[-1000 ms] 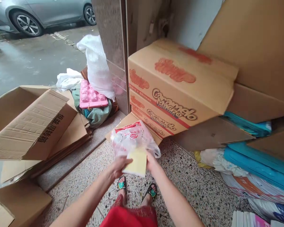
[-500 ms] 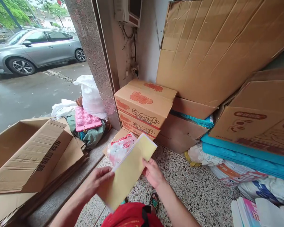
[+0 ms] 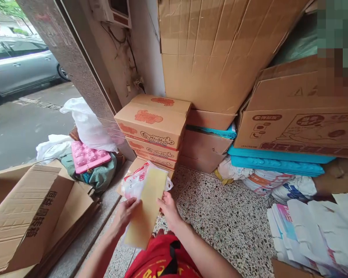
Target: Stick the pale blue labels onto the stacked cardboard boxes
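A pale yellow sheet with a white edge (image 3: 149, 208) is held upright-slanting in front of my red apron. My left hand (image 3: 127, 212) pinches its left edge, thumb on the face. On its right edge, the fingers of my right hand (image 3: 169, 208) are closed, partly behind the sheet. Just beyond the sheet's upper left lies a white plastic bag with red print (image 3: 133, 183), partly covered by it. Behind the bag stands a stack of printed cardboard boxes (image 3: 150, 119).
Flattened cartons (image 3: 40, 216) lie at the left, near a pink egg tray (image 3: 89, 156) and white bags. Large cardboard (image 3: 203, 69) leans on the wall. Blue trays (image 3: 275, 162) and sacks are at the right, with stacked white paper packaging (image 3: 316, 227) at the lower right.
The view has turned to the right, so the boxes and car appear farther left. The sheet stands more upright in the picture, still in both hands.
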The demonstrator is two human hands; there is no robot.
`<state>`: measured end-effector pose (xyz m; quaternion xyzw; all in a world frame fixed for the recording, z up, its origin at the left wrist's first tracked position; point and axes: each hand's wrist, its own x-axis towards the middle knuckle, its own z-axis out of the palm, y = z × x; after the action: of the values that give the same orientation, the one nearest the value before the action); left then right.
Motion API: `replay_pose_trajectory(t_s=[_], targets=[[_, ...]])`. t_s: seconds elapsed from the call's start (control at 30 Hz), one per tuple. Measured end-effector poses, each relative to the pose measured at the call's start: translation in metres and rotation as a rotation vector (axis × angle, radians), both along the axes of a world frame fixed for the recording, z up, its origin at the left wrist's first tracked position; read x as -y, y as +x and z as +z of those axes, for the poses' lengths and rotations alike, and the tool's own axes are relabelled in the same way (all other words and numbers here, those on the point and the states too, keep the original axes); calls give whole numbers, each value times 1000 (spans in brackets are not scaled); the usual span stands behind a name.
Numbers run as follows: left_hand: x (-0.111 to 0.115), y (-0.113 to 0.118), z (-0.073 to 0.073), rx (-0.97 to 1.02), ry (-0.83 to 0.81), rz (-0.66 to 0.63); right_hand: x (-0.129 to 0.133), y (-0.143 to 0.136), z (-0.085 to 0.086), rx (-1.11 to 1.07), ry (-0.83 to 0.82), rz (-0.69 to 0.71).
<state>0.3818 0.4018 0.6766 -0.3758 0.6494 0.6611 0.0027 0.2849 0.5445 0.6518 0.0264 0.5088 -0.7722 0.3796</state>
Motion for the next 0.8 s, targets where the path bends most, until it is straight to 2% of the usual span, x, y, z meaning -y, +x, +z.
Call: replay_pose_trajectory(t_s=[0.07,0.17,0.23,0.3,0.43,0.5,0.67,0.73,0.8], targets=[[1,-1,-2,13,-84,-8,-1,3,-3,32,67,-24],[-12,-10,10,18,-282,-64,-6,1,5,63,61,21],[-29,-21,23,-11,-358,-143,-9,-4,13,57,-26,76],[-49,-34,36,-65,-356,-208,-12,-11,21,43,-138,125],[-75,-54,51,-90,-384,-229,-23,-28,29,29,-297,170],[-78,-59,54,-87,-386,-262,-30,-36,32,46,-320,194],[-81,-65,54,-157,-262,-390,-46,-50,46,154,-303,261],[-84,-68,53,-197,-313,-372,-47,-54,52,209,-281,293],[-86,-70,51,-215,-418,-275,-46,-59,56,220,-244,282]])
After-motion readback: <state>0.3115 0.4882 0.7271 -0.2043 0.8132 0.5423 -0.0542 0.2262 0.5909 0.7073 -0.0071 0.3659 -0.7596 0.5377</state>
